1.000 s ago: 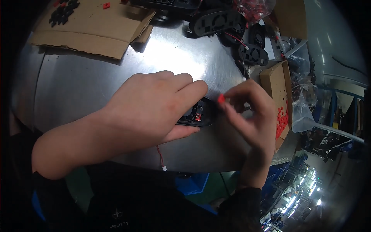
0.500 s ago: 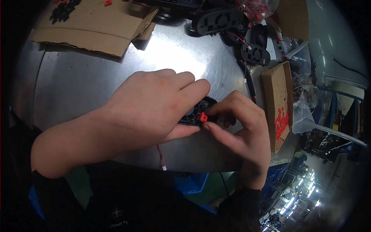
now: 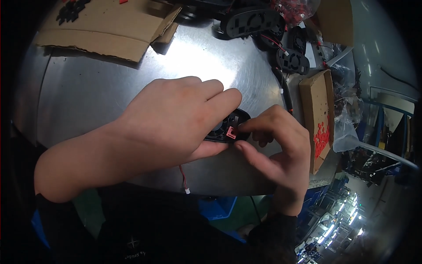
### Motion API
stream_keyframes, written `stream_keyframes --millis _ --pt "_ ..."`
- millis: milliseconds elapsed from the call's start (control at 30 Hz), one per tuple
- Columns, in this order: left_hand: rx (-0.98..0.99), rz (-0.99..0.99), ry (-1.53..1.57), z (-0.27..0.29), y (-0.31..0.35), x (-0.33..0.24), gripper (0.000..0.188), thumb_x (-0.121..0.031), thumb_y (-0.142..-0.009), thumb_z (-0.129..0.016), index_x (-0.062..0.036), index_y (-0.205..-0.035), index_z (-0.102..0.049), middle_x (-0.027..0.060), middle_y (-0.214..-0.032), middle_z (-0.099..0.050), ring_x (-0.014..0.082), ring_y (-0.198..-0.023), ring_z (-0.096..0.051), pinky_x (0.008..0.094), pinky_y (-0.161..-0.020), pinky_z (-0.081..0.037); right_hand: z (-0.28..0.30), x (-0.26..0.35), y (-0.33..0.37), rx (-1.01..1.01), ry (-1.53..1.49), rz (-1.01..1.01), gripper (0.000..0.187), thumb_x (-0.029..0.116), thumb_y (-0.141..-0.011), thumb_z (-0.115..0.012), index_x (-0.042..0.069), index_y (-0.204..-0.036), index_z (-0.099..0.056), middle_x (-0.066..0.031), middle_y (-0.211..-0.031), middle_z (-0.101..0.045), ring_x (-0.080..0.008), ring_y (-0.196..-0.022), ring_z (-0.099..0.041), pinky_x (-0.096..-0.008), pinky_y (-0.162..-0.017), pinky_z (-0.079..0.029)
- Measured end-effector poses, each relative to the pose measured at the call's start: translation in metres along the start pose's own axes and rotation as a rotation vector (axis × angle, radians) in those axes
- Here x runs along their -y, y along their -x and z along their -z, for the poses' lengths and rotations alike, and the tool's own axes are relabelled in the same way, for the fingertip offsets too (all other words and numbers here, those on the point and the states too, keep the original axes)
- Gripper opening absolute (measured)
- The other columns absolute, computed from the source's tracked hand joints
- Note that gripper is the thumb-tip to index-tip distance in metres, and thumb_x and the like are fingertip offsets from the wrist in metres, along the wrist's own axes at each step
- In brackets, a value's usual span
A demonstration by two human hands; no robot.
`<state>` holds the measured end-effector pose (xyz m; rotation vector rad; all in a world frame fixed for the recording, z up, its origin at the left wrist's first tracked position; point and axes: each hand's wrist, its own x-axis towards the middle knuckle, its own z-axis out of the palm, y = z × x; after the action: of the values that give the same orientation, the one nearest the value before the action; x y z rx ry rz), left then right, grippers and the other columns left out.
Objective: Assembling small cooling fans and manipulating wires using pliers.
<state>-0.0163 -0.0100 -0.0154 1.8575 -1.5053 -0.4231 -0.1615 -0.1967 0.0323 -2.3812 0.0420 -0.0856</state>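
Note:
My left hand (image 3: 180, 114) is closed around a black plastic housing (image 3: 239, 115) with a small fan (image 3: 218, 128) set in it. Most of the housing is hidden by the hand. A small red plastic block (image 3: 231, 132) sits at the housing's right part, beside the fan. My right hand (image 3: 279, 138) is curled, with index fingertip and thumb at the block's right side; a small gap shows between the two tips. Below my left hand hangs a red and black cable (image 3: 183, 175) ending in a white connector (image 3: 187, 191).
A cardboard box (image 3: 316, 119) holding red pieces (image 3: 322, 136) stands at the right. More black housings (image 3: 252, 24) and a bag of red parts (image 3: 295, 11) lie at the back. Flattened cardboard (image 3: 96, 37) bearing black pieces (image 3: 70, 13) covers the far left of the metal table (image 3: 101, 83).
The red block has turned and shows a different, paler face. My right thumb has drawn slightly away to the right. My left hand keeps its hold on the housing.

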Motion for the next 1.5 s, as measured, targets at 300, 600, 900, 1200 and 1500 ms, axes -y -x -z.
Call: stream_keyframes --millis 300,600,900,1200,1500 --pt "-0.001 -0.012 0.020 0.001 0.000 0.001 0.050 -0.025 -0.076 -0.086 -0.0057 -0.114 -0.060 0.0120 -0.100 -0.064 0.0350 -0.093 -0.065 0.0441 -0.078 -0.053 -0.007 0.001 -0.001 0.003 -0.014 -0.055 0.022 0.009 -0.077 -0.086 0.002 -0.095 -0.074 -0.0052 -0.085 -0.066 -0.0130 -0.071 -0.060 -0.0258 -0.061 -0.044" --pt "0.007 -0.010 -0.005 0.000 0.001 0.001 0.051 -0.027 -0.077 -0.087 -0.0058 -0.114 -0.060 0.0119 -0.099 -0.063 0.0342 -0.093 -0.066 0.0437 -0.077 -0.053 -0.005 0.000 -0.001 0.029 -0.028 -0.070 0.023 0.008 -0.077 -0.085 0.002 -0.096 -0.074 -0.0051 -0.087 -0.067 -0.0123 -0.073 -0.060 -0.0255 -0.061 -0.044" --pt "0.003 -0.010 -0.002 0.000 0.000 0.002 0.052 -0.028 -0.076 -0.087 -0.0056 -0.114 -0.060 0.0119 -0.099 -0.064 0.0345 -0.092 -0.066 0.0443 -0.077 -0.053 -0.002 0.002 0.000 0.012 -0.032 -0.129 0.026 0.010 -0.075 -0.086 0.001 -0.096 -0.074 -0.0045 -0.086 -0.067 -0.0113 -0.070 -0.057 -0.0259 -0.061 -0.042" --pt "-0.018 -0.028 -0.017 -0.001 0.001 0.003 0.051 -0.027 -0.076 -0.087 -0.0055 -0.114 -0.059 0.0118 -0.099 -0.064 0.0343 -0.092 -0.066 0.0441 -0.077 -0.053 -0.002 0.002 0.000 0.020 0.043 0.027 0.017 0.006 -0.079 -0.078 0.000 -0.095 -0.077 -0.0063 -0.080 -0.063 -0.0153 -0.068 -0.061 -0.0269 -0.059 -0.045" --pt "-0.011 -0.024 -0.007 0.000 0.000 0.001 0.051 -0.026 -0.076 -0.087 -0.0059 -0.114 -0.059 0.0113 -0.098 -0.063 0.0339 -0.091 -0.065 0.0440 -0.077 -0.053 -0.001 0.004 0.002 0.045 0.361 0.237 0.017 0.001 -0.076 -0.080 0.002 -0.093 -0.076 -0.0063 -0.078 -0.062 -0.0174 -0.067 -0.062 -0.0296 -0.058 -0.047"
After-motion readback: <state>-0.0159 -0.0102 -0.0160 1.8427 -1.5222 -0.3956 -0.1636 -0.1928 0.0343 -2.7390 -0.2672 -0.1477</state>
